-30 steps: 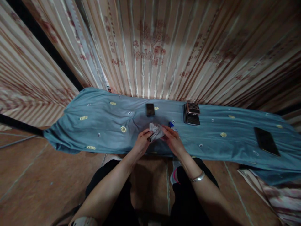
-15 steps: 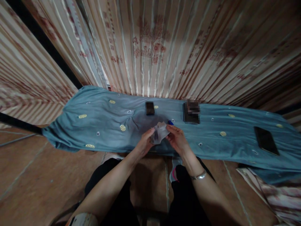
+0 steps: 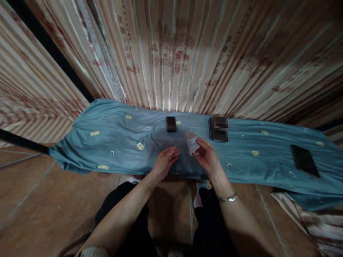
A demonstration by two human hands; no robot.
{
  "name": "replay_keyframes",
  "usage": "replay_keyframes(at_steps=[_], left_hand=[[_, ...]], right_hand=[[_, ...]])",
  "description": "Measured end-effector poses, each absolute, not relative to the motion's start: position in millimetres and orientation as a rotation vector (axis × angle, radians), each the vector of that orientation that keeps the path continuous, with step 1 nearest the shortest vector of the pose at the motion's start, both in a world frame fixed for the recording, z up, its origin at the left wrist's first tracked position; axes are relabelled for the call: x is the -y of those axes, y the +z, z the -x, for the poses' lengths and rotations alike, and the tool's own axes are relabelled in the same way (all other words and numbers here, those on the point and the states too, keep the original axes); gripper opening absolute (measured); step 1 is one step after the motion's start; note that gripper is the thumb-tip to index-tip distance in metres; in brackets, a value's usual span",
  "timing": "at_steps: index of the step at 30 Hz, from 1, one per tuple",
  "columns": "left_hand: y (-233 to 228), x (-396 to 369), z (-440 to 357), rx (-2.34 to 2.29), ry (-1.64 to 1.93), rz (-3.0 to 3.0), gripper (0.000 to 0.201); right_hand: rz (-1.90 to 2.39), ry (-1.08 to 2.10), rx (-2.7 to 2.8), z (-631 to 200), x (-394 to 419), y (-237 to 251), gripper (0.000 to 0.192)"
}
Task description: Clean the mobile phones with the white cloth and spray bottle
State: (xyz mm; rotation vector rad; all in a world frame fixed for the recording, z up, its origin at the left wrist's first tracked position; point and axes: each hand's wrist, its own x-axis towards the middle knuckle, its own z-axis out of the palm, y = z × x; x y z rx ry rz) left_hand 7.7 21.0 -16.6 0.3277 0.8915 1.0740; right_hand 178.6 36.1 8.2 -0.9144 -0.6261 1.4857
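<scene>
My right hand point(image 3: 206, 157) pinches a small crumpled white cloth point(image 3: 191, 141) and holds it up above a table covered with a blue cloth point(image 3: 120, 142). My left hand point(image 3: 165, 162) hovers just to the left of it, fingers spread, holding nothing. A small dark phone point(image 3: 170, 124) lies flat on the blue cloth just beyond both hands. A silver bracelet sits on my right wrist.
A stack of dark phones point(image 3: 218, 129) lies at the back right of centre, and a larger dark phone point(image 3: 304, 160) lies far right. Striped curtains point(image 3: 174, 57) hang close behind the table. The floor is brown tile point(image 3: 40, 200). My knees are under the table's front edge.
My left hand has let go of the white cloth and opened. My right hand has carried the cloth up and to the right. The blue item near my right hand is no longer visible.
</scene>
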Motion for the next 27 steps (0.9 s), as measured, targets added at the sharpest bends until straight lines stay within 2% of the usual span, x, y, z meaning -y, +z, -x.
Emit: replay_keyframes(at_steps=[4,6,8,14,21,25,27], left_hand=[[-9.0,-19.2,-6.1,-0.74,0.924,-0.311,0.055],[-5.4,-19.9,-4.4,-0.706,0.943,-0.283,0.062],[-3.6,-21.3,-2.4,-0.708,0.969,-0.261,0.057],[-5.0,-23.7,-1.7,-0.831,0.99,-0.29,0.016],[-7.1,-27.6,-3.0,-0.841,1.082,-0.221,0.013],[-9.4,-31.3,-6.1,-0.809,1.154,-0.257,0.011],[-8.8,-31.1,-6.3,-0.801,1.142,-0.275,0.011]], right_hand=[[0.932,1.54,0.661,-146.1,-27.8,6.0,0.021],[0.99,1.496,0.715,-138.3,-27.0,1.7,0.023],[1.084,1.366,0.82,-138.0,-28.5,-2.8,0.022],[1.258,1.009,1.294,-159.2,-32.4,-10.0,0.016],[1.726,0.386,1.607,-208.7,-48.9,-14.0,0.03],[1.987,0.284,1.801,-215.9,-57.1,-20.9,0.039],[2.061,0.271,1.872,-213.7,-58.4,-23.1,0.034]])
